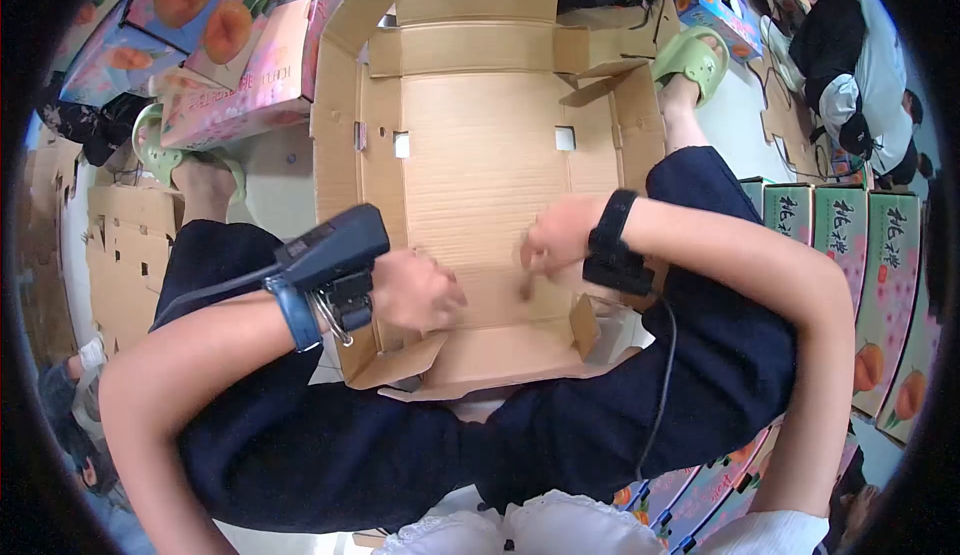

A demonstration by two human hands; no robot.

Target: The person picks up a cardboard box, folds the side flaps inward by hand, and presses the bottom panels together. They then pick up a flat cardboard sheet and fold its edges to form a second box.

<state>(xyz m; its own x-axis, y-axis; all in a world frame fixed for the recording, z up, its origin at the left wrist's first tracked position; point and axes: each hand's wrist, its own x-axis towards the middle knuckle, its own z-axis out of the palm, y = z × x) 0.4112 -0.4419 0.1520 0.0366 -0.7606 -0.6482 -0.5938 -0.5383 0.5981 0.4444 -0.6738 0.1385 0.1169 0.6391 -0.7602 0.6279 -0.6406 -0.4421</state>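
Note:
An unfolded brown cardboard box blank (480,155) lies between the legs, its inner side up, with side flaps partly raised and small cut-out holes near both sides. My left hand (418,290) is over the near left part of the cardboard, fingers curled and blurred by motion. Over the near right part is my right hand (562,240), its fingers bent downward and also blurred. Whether either hand touches the board or holds anything is unclear. Both wrists carry strapped black devices with cables.
Printed peach boxes (240,45) are stacked at the upper left. Green boxes (845,275) stand at the right, with more boxes at the lower right. Other people (860,55) are at the upper right, top and left edge. Flat cardboard (125,265) lies at the left.

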